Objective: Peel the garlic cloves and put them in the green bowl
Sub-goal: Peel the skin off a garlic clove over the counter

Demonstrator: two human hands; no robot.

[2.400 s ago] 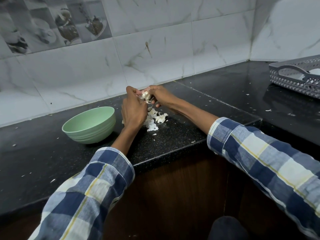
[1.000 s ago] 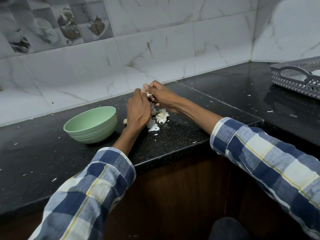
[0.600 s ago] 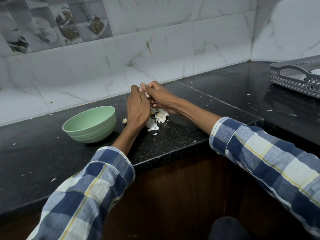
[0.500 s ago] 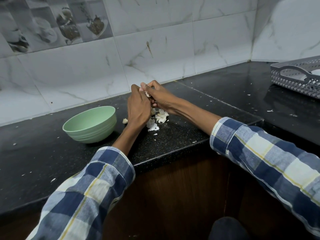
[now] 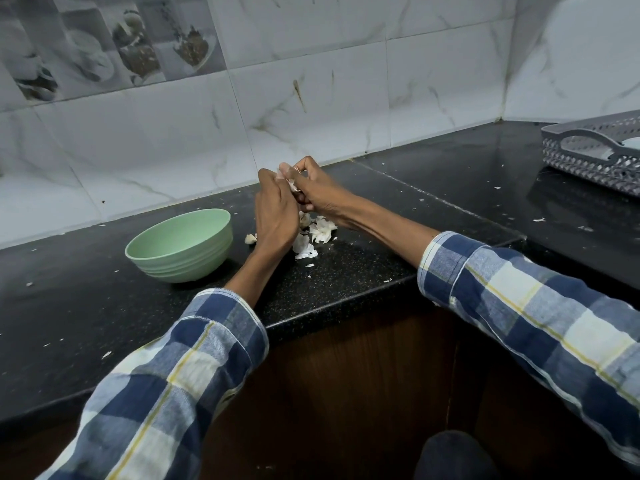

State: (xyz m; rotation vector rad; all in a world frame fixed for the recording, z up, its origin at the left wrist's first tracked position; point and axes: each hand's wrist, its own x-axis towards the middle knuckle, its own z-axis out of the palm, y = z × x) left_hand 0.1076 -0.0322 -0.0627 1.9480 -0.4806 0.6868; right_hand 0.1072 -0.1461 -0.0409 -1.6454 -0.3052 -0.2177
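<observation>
Garlic clove [image 5: 290, 183] is pinched between the curled fingers of left hand [image 5: 275, 216] and right hand [image 5: 317, 194], raised right of the green bowl [image 5: 178, 245]; if squeezed hard, it could be dropped among the peels [image 5: 313, 237]

left hand [image 5: 277, 216]: raised off the counter, back toward the camera, fingers curled in a grip, tips meeting the right | right hand [image 5: 317, 190]: opposite, fingers bent inward, thumb and forefinger pinching | forearms: bare, angled inward | sleeves: blue-and-white plaid, pushed back from the wrists
</observation>
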